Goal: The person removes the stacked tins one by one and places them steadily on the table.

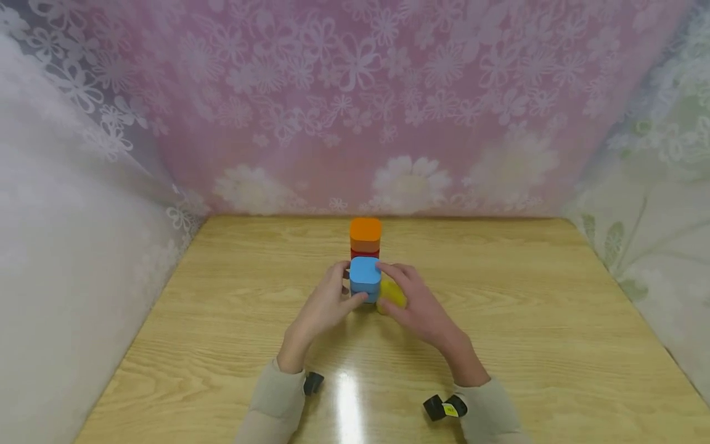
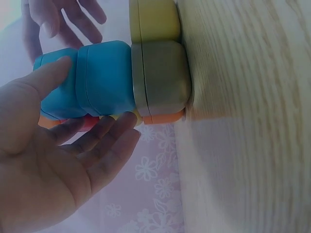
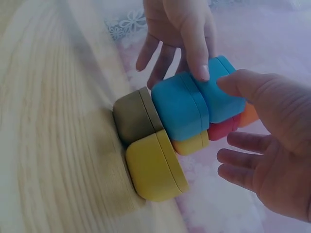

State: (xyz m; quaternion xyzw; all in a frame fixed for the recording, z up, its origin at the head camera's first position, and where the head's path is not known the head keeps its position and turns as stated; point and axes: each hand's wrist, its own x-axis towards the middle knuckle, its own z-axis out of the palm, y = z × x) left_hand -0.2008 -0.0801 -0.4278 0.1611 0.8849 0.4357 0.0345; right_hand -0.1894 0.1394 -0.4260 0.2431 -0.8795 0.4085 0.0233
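Left grip (image 1: pixel 326 301) pinches top blue box (image 1: pixel 365 271); right grip (image 1: pixel 420 308) alongside, fingers apart (loosely bent).

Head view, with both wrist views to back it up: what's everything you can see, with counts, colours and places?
olive-brown block: one, olive-brown, on the table, under the blue pair
blue blocks: two, blue, front stack
yellow blocks: two, yellow, one right of the olive-brown block, one in the rear stack under the red
red block: one, red, rear stack
orange blocks: two, orange, top and bottom of the rear stack
table: one, pale wood, underneath
floral backdrop: three sides, pink behind, whitish left and right
wrist cameras: two, black, one per wrist
sleeves: two, beige, forearms
left hand: one, left of the blue blocks
right hand: one, right of them
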